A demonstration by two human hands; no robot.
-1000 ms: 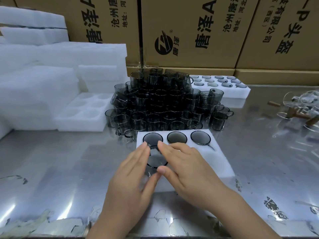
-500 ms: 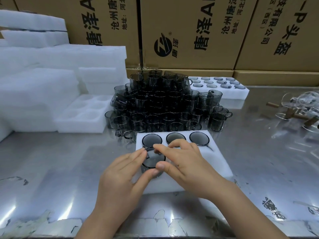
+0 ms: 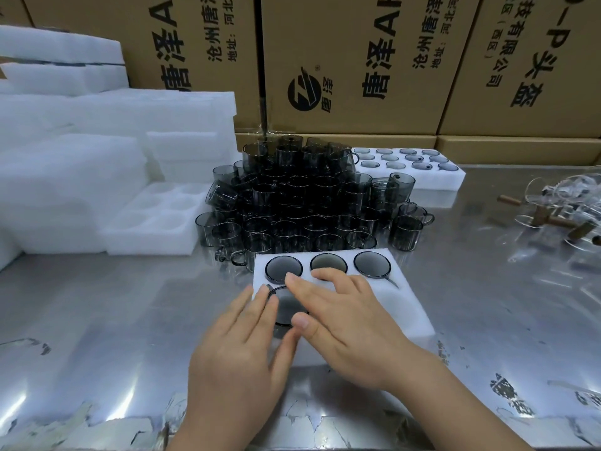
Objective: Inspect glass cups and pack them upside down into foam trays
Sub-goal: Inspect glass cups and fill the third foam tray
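Sinking since a moment ago, the inverted smoked glass cup (image 3: 287, 307) sits in the front-left pocket of the foam tray (image 3: 401, 304). Left hand (image 3: 240, 351) and right hand (image 3: 351, 328) press it, fingers straight, close together. Fourth pocket judged filled.

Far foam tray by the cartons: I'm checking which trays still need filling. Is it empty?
No, the far foam tray shows round grey cup bases sitting in its slots.

printed cardboard boxes (image 3: 357, 60) behind steel table (image 3: 97, 320); wooden-handled clear glassware (image 3: 553, 219) far right.
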